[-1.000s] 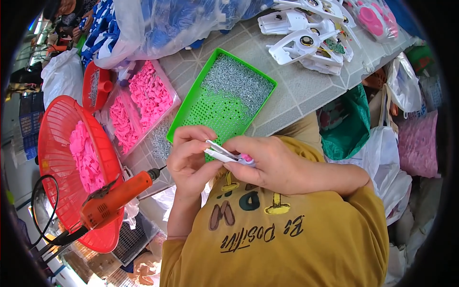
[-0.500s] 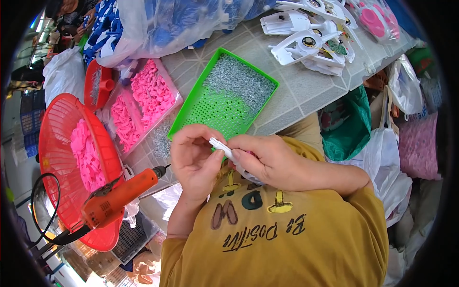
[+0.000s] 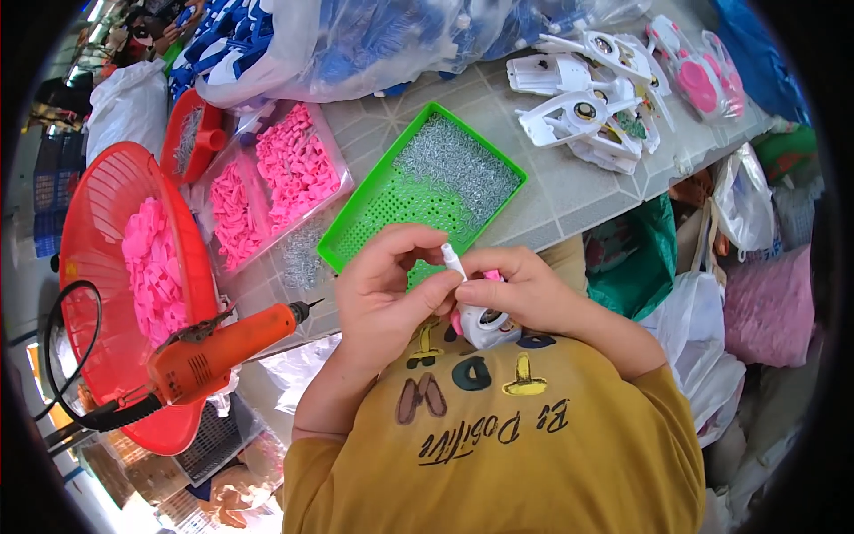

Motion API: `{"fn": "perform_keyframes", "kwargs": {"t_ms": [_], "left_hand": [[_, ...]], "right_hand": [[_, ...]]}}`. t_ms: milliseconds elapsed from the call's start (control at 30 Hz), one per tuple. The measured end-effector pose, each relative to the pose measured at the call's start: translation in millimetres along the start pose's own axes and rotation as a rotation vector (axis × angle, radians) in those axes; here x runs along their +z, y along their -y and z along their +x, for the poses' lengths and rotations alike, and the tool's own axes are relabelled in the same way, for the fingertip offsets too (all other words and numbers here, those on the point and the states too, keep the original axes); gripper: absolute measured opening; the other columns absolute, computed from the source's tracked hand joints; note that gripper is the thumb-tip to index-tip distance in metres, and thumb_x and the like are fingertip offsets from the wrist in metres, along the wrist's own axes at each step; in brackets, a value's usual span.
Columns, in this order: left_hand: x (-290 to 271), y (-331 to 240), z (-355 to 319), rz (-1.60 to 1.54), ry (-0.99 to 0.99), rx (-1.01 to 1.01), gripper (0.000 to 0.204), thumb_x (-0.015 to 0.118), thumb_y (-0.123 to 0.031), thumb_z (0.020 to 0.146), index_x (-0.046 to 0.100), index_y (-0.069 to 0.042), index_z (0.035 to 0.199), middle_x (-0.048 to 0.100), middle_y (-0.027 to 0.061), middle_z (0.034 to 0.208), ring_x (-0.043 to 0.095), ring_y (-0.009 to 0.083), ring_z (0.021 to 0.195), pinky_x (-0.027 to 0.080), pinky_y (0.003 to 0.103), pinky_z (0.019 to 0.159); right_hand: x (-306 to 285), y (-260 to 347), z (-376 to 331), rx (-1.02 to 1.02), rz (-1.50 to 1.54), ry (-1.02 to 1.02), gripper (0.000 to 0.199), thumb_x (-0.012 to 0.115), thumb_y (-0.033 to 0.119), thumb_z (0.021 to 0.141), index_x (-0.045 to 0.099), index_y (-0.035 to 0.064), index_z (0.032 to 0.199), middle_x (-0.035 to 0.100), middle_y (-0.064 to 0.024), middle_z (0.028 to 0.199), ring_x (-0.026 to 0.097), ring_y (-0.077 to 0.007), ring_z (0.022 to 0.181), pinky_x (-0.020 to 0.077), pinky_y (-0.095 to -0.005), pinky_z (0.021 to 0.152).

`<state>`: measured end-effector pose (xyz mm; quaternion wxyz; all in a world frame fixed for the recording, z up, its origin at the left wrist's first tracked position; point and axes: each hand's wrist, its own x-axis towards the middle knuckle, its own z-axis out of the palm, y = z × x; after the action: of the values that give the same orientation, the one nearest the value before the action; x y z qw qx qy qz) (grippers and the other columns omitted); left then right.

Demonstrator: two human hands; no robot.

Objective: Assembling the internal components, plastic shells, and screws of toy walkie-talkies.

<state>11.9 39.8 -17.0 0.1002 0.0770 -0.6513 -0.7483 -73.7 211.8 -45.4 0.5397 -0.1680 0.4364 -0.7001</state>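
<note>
Both hands meet at my chest: left hand (image 3: 382, 298) curls, thumb pinching the white plastic toy part (image 3: 480, 316), right hand (image 3: 525, 294) gripping it from the other side, just below the green tray (image 3: 356, 240) on the surface (image 3: 569, 191).

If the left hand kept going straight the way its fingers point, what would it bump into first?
Probably the small white-and-pink plastic toy part held in the right hand; the left hand already touches it, though depth is unclear.
</note>
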Motion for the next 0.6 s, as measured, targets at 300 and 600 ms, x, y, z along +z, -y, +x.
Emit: {"fn": "perform_keyframes", "kwargs": {"t_ms": [300,600], "left_hand": [[7,0,6,0.094,0.064,-0.02,0.038,0.071,0.002,0.085,0.061,0.001,0.122,0.065,0.008,0.12,0.06,0.0144,0.105,0.046,0.031,0.096],[-35,7,-38,0.193,-0.063,-0.085,0.031,0.068,0.006,0.088,0.061,0.002,0.118,0.067,0.0075,0.104,0.064,0.0131,0.092,0.051,0.026,0.083]], "right_hand": [[-11,-8,-4,0.034,0.171,0.0,0.025,0.059,0.019,0.099,0.064,0.0004,0.115,0.071,-0.0107,0.096,0.069,-0.0185,0.087,0.0548,-0.0309,0.078],[-18,-16,3,-0.081,0.265,0.053,0.033,0.068,0.034,0.091,0.059,0.0024,0.097,0.067,-0.0123,0.082,0.069,-0.0284,0.076,0.0564,-0.0392,0.071]]}}
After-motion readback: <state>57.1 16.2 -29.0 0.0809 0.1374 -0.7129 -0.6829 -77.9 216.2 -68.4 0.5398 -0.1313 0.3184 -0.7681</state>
